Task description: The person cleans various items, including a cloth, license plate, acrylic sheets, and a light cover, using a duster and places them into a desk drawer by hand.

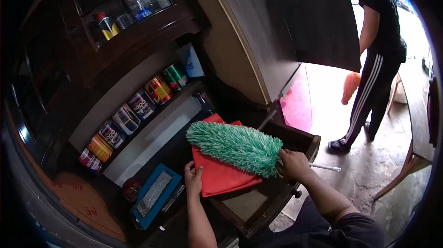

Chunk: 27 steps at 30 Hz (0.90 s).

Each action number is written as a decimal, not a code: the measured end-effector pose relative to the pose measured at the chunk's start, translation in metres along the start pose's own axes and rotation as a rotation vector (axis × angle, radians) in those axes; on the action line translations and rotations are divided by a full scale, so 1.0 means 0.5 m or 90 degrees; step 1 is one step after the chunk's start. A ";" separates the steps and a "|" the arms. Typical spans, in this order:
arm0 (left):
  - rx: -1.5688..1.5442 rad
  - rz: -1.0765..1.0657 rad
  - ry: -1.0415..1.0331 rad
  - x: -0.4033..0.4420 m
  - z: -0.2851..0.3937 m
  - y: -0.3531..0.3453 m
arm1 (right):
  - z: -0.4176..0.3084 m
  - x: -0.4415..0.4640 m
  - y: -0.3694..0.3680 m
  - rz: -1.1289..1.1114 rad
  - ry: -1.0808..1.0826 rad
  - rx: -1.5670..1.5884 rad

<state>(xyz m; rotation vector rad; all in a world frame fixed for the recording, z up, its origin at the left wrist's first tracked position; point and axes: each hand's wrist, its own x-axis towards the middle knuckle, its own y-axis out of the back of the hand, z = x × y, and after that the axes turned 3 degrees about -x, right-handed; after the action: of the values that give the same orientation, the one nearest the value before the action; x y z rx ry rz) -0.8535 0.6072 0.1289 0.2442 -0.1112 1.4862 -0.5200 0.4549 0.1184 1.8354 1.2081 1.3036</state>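
Observation:
My right hand [294,165] is closed around the base of a green fluffy duster [235,146], and its pale handle [325,167] sticks out to the right. Under the duster lies a folded red cloth [221,179], partly covered by the fluffy head. Thumb and fingers of my left hand [194,179] pinch the cloth's left edge. Both things are over a pulled-out wooden drawer [242,202], whose visible bottom is brownish.
Several cans [124,119] line a shelf of the dark cabinet [60,63]. A blue-framed item [157,192] lies left of my left hand. A person [378,54] stands at right with something orange [350,86] at the hand, near a wooden table [422,128].

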 end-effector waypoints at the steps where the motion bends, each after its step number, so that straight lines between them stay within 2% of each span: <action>1: -0.008 0.001 -0.006 -0.001 0.005 -0.002 | 0.001 0.000 -0.001 -0.008 -0.013 0.002; 8: -0.034 0.028 0.034 -0.004 0.022 -0.008 | -0.007 0.004 0.001 -0.039 0.000 -0.031; 13: -0.016 0.017 0.000 -0.008 0.018 -0.004 | -0.013 0.010 0.001 -0.033 -0.004 -0.024; 15: -0.075 0.015 -0.029 0.000 -0.005 -0.005 | -0.011 0.008 -0.007 0.001 0.015 -0.037; 18: 0.008 0.016 -0.033 -0.016 0.017 -0.005 | -0.015 0.007 -0.009 -0.017 0.014 -0.039; 19: -0.023 0.039 -0.028 -0.020 0.025 -0.007 | -0.020 0.010 -0.008 -0.022 0.012 -0.044; 21: 0.082 0.038 -0.025 -0.027 0.042 -0.003 | -0.019 0.012 -0.019 -0.018 0.015 -0.052; 27: 0.148 0.047 -0.037 -0.044 0.060 0.009 | -0.018 0.009 -0.028 -0.028 0.021 -0.085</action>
<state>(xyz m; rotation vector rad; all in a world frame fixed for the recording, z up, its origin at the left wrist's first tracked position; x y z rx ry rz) -0.8575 0.5791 0.1536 0.4753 0.0061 1.5667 -0.5327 0.4645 0.1118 1.6906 1.1433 1.3611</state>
